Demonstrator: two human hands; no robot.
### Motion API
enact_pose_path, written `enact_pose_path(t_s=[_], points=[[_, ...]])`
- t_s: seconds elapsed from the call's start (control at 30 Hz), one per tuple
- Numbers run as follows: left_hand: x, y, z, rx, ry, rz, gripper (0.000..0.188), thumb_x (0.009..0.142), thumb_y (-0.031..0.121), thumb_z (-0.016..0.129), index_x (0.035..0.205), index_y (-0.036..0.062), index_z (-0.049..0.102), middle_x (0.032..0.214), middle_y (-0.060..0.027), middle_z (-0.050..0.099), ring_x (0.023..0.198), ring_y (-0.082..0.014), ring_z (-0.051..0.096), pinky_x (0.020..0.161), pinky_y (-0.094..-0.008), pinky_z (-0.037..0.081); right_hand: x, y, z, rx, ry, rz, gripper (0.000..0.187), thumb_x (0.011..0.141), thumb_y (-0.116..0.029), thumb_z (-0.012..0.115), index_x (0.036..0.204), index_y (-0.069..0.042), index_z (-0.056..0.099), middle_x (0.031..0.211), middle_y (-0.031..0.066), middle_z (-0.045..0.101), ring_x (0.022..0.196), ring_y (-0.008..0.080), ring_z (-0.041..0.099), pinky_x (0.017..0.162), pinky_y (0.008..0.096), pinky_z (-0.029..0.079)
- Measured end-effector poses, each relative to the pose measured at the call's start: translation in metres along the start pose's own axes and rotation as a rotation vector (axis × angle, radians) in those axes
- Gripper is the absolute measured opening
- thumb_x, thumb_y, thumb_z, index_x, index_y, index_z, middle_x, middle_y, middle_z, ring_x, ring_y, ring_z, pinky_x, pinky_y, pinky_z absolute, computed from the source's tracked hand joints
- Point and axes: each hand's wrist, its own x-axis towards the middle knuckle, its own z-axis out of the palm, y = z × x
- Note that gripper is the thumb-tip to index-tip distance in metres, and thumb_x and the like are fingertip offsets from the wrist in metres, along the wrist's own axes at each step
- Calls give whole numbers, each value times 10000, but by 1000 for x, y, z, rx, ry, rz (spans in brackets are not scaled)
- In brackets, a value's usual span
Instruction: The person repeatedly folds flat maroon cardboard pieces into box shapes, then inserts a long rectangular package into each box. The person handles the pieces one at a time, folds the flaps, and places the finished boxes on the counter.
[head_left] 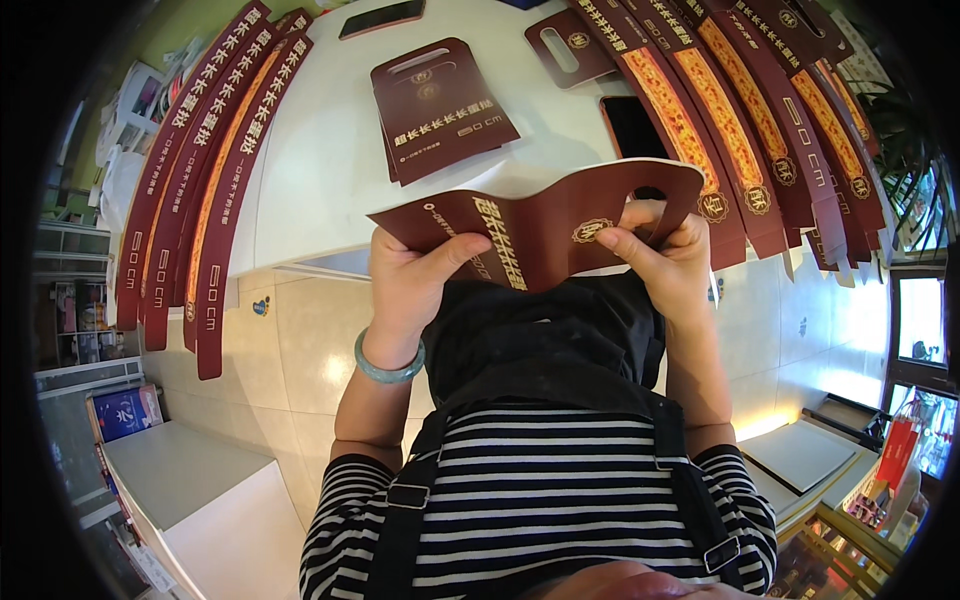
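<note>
Between my two hands a maroon cardboard sleeve [545,225] with gold print bends in a wave above the table's near edge. Its left end is pinched by my left hand [420,270], thumb on the printed face. At the other end, beside the oval handle cutout, my right hand [660,255] grips it with the thumb in front and fingers partly hidden behind. Just beyond lies a stack of flat maroon cards [440,105] with handle cutouts, printed like the piece I hold.
Long maroon boxes [215,190] overhang the white table [310,150] at left; more long boxes [740,120] with orange food pictures lie at right. A phone [382,18] rests at the far edge, a dark phone [625,128] near the right boxes. A white cabinet [200,480] stands lower left.
</note>
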Motion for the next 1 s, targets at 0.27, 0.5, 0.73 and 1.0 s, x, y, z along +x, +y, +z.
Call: enact_pose_path(t_s=[0.27,0.5,0.73,1.0], points=[[3,0,16,-3,-113,-151,325,810,33,840,1102,-17,706,1004,-58,752,881,-114,693,804,-265,557,-1,-3,34,-64,16,88,135,865,-19,781,984,19,729,873,30,741,763,43,638,686,212,508],[8,-8,28,-140,174,-198,280,871,27,778,1132,-15,690,1032,-95,744,882,-138,704,797,-277,573,-2,6,34,249,-15,58,618,822,-171,848,1324,6,536,1154,80,647,1094,146,616,940,303,500],[7,-21,42,-338,240,-223,357,887,-21,740,1226,11,633,1151,-78,704,1036,-151,667,917,-308,543,-23,29,51,403,138,164,148,920,-25,735,1050,29,688,953,62,719,877,102,649,805,268,527],[23,-15,31,-127,216,-138,381,851,-28,771,1208,-4,640,1105,-89,717,975,-160,686,870,-300,556,-18,31,20,377,-87,331,498,853,-18,795,1302,64,596,1162,97,696,1040,148,667,920,300,536]])
